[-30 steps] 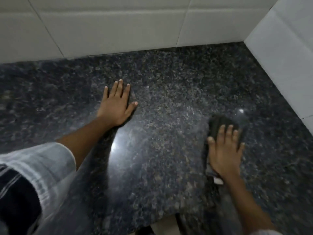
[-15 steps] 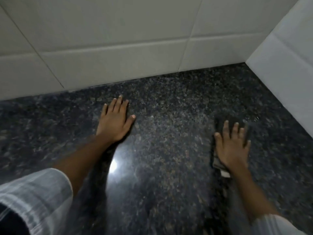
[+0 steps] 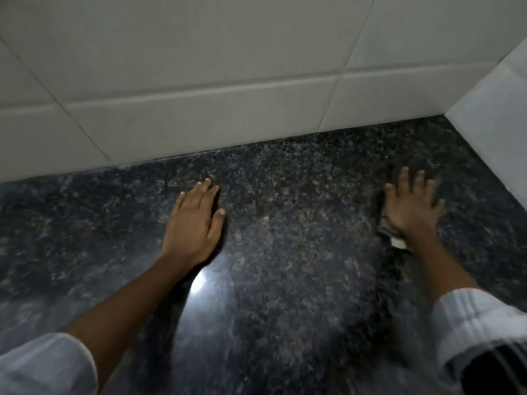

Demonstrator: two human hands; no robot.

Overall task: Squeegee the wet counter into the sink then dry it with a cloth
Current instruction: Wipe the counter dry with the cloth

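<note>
Cloth (image 3: 385,223) looks soft and limp, pinned flat beneath the right hand (image 3: 410,208), whose spread fingers (image 3: 403,178) press rather than grip it; left hand (image 3: 194,220) lies open, empty, on the counter (image 3: 285,252).

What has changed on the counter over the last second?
The right hand has pushed the dark cloth away from the person, closer to the tiled back wall and the corner, its palm flat on top. The left hand stays flat on the granite counter, holding nothing.
</note>
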